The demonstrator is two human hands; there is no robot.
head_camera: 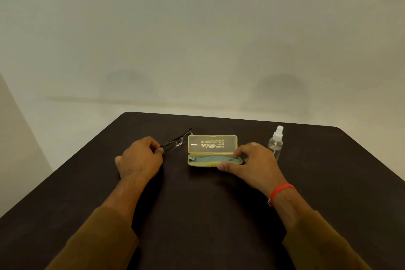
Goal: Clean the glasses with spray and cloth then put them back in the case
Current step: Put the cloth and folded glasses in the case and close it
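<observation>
The case (212,150) lies open, a cloth (208,159) inside it. Left of the case, the left hand (139,158) pinches the glasses (175,142). The right hand (249,160), half open, touches the case; the spray (275,142) stands right of it. Cleaning seems not yet begun

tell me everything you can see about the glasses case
The glasses case is a pale yellow, translucent plastic clamshell lying open on the dark table, its printed lid flat on the far side. A blue-grey cloth lies in its tray. The right hand rests on its near right end.
</observation>
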